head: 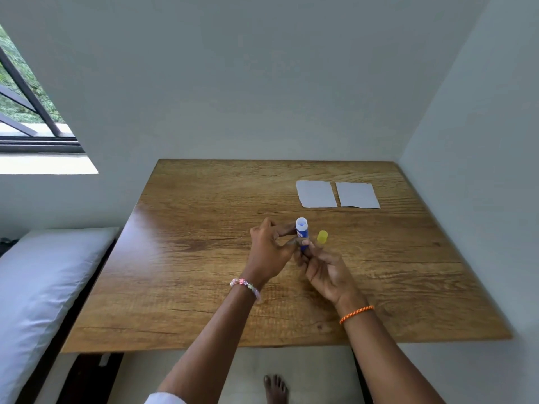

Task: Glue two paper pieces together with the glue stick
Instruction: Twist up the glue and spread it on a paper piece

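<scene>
The glue stick (302, 234) sits upright in the middle of the frame, held above the wooden bench (204, 258) between both hands. Its yellow cap (322, 237) is already off and appears to rest against the fingers of the right hand (323, 269), just to the right of the blue tube. The left hand (269, 252) pinches the tube near its open white top, while the right hand grips the lower end; both have fingers curled round the stick. Whether any glue is wound up out of the tube cannot be told at this size.

The two paper pieces (316, 193) lie flat in the upper right of the frame, side by side and just apart, the second sheet (357, 195) to the right of the first. Neither is touched, and no glue mark shows on them.

So the task looks to be at its start: the stick is uncapped and in hand, which is the only step done. Left to do, by my reading, is winding up the glue if needed, rubbing it on one sheet, laying the other on top and pressing them together.

A bed with a pale pillow (43, 287) lies at the lower left, and a window (29, 112) at the upper left.
</scene>
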